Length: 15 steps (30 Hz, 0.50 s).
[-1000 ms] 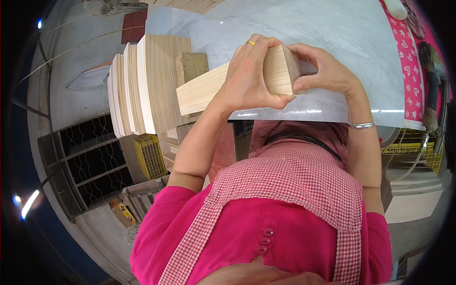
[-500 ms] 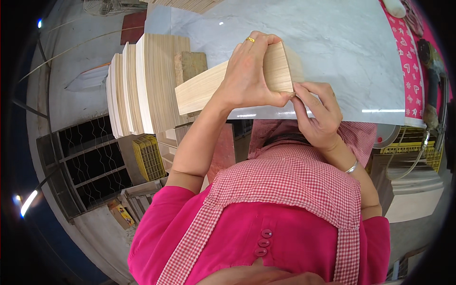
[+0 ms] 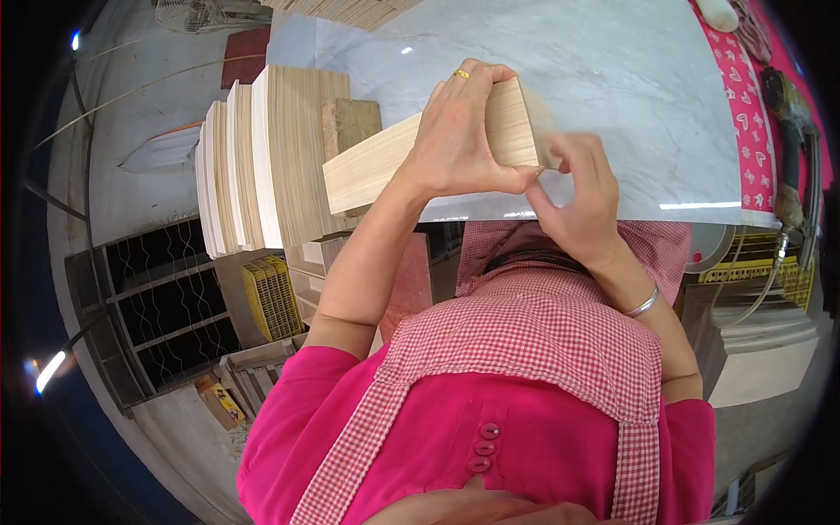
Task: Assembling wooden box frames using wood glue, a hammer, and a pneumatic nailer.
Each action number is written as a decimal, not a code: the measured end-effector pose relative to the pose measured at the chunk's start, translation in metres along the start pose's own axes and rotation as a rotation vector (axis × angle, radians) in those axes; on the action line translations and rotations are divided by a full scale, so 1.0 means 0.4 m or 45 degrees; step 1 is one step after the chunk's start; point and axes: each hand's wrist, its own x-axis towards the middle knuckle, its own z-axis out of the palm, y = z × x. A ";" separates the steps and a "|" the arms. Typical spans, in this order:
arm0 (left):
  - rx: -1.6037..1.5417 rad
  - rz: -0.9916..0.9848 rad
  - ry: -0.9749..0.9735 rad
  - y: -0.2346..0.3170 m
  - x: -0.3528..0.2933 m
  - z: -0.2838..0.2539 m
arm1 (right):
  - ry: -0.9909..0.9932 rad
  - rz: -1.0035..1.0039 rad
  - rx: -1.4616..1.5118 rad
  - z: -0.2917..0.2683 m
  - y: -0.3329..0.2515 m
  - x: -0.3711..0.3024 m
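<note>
My left hand grips a long board with light wood grain, fingers over its far edge and thumb along the near edge by the right-hand corner. A thin brown line runs along the board's right end. Just beside that corner is my right hand, its fingers curled and partly smeared by motion. Whether it pinches anything there I cannot make out. Under the board's left part lies a worn wooden block.
A marbled grey table top spreads beneath my hands. Tall stacked boards stand at the left, and more strips lie at the far edge. A pink patterned cloth edges the right side, near a hose. Yellow crates sit below.
The fingers of my right hand have lifted and shifted at the board's corner, and the wrist has turned slightly. My left hand and the board have stayed almost in place.
</note>
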 end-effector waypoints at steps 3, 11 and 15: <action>0.013 -0.009 -0.017 0.003 0.001 -0.003 | -0.306 0.137 -0.436 0.002 0.023 0.005; 0.025 -0.026 -0.022 0.007 0.003 -0.007 | -0.378 0.159 -0.653 0.043 0.066 -0.009; 0.029 -0.026 -0.028 0.007 0.001 -0.008 | -0.322 0.117 -0.636 0.035 0.066 -0.010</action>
